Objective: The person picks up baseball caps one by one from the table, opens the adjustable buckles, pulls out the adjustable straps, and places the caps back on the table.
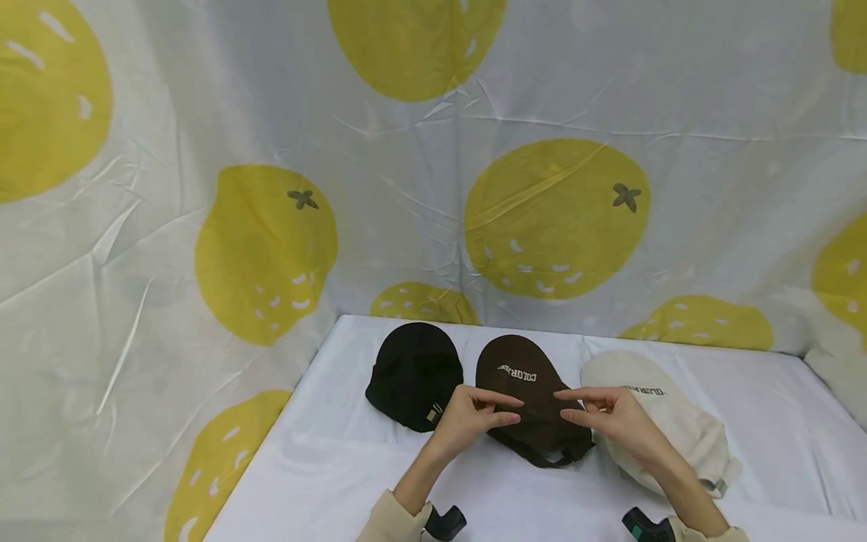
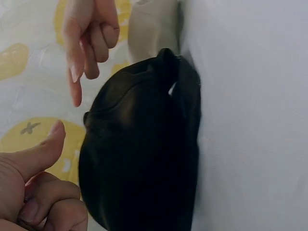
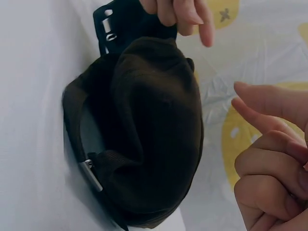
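A dark brown baseball cap [image 1: 512, 354] with pale lettering lies in the middle of the bed-like white surface. Above it my left hand [image 1: 474, 416] holds its thumb and index finger out, the other fingers curled in. Facing it from the other side, my right hand [image 1: 612, 418] has the same shape. Neither hand grips anything; a gap separates their fingertips. In the left wrist view the brown cap [image 2: 139, 154] sits beside the hands, apart from the fingers. The right wrist view shows its back strap and metal buckle [image 3: 91, 175].
Left of the brown cap is a black hat [image 1: 413, 365] with a small metal tag. To the right lies a cream cap [image 1: 698, 433] with dark lettering, partly behind my right hand. A lemon-print cloth [image 1: 406, 226] hangs behind and along the left side of the white surface [image 1: 325, 467].
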A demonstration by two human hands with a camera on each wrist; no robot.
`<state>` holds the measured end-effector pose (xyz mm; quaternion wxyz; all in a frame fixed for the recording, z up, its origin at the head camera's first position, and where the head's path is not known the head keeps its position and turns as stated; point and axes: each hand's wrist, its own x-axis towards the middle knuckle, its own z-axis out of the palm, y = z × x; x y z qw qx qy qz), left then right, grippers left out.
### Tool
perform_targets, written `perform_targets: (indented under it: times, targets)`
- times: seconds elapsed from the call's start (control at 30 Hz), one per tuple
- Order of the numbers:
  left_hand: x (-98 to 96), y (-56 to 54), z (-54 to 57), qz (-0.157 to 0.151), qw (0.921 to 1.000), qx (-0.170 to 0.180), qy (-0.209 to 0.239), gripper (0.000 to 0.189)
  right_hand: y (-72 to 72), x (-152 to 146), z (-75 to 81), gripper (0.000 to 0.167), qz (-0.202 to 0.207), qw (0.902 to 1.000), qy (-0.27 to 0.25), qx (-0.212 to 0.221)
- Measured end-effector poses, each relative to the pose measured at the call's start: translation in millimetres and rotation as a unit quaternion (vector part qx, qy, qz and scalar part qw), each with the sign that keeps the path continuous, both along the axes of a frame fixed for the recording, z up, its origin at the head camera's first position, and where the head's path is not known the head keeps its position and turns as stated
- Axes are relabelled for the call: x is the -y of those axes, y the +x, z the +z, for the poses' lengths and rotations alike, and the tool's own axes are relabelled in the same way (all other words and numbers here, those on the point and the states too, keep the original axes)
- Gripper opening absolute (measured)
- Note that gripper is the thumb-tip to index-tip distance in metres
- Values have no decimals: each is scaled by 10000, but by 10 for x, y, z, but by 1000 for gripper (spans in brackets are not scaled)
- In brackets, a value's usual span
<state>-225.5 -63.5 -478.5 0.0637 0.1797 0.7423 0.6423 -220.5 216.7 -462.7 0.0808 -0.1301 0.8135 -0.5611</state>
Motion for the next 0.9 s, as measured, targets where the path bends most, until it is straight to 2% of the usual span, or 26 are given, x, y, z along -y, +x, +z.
perform_targets:
  times: [0.23, 0.6, 0.9]
  targets:
    - [-65, 9, -69, 165, 9993, 57, -329, 19, -30, 46, -84, 32, 294, 9992, 63, -245]
    - [-119, 10, -139, 490, 9981, -68, -366, 13, -43, 129, -230, 28, 68, 9986, 233, -476]
    - [-108, -7, -161, 438, 9985, -197, -264, 12, -53, 163, -277, 24, 130, 9969, 183, -759]
